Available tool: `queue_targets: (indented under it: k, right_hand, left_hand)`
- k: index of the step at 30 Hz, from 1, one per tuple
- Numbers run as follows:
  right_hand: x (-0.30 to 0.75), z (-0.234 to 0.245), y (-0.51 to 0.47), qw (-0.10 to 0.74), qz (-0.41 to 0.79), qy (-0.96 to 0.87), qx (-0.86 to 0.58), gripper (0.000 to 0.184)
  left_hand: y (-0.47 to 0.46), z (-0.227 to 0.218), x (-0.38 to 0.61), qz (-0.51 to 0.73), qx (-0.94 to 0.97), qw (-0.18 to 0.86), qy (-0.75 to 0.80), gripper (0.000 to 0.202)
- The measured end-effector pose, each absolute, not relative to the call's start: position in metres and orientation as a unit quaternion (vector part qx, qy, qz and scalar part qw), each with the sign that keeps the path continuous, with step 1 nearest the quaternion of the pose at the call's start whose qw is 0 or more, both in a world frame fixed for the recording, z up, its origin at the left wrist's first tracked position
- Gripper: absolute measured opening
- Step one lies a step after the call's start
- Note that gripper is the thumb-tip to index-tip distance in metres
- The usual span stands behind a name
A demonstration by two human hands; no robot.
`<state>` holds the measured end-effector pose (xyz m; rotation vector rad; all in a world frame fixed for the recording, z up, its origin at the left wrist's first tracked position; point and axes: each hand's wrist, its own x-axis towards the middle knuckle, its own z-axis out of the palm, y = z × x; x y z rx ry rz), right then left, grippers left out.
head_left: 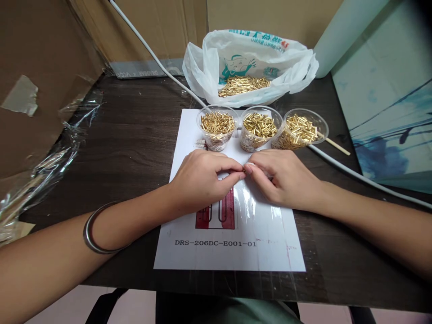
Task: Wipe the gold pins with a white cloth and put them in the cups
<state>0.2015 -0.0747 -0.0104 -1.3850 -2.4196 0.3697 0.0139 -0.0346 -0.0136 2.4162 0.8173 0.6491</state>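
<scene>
My left hand and my right hand meet fingertip to fingertip over a printed white sheet. Each hand pinches thumb against finger. What lies between the fingertips is too small and covered to make out. Just beyond the hands stand three clear plastic cups in a row: a left cup, a middle cup and a right cup. All of them hold small gold-coloured metal pins. The right cup leans to one side.
Behind the cups an open white plastic bag holds more gold pins. A white cable crosses the dark table. A thin stick lies at the right. Cardboard and a painted panel flank the table.
</scene>
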Motion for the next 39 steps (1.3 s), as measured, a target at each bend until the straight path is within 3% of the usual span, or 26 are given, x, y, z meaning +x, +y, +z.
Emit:
queue_targets:
  k: [24, 39]
  right_hand:
    - [0.2064, -0.0069, -0.078, 0.2, 0.234, -0.829, -0.467, 0.034]
    - [0.2034, -0.0121, -0.0767, 0.165, 0.152, -0.852, -0.473, 0.028]
  left_hand:
    - [-0.0353, -0.0153, 0.0139, 0.235, 0.896, 0.264, 0.269, 0.017]
    - [-0.0343, -0.0142, 0.0143, 0.218, 0.897, 0.263, 0.282, 0.021]
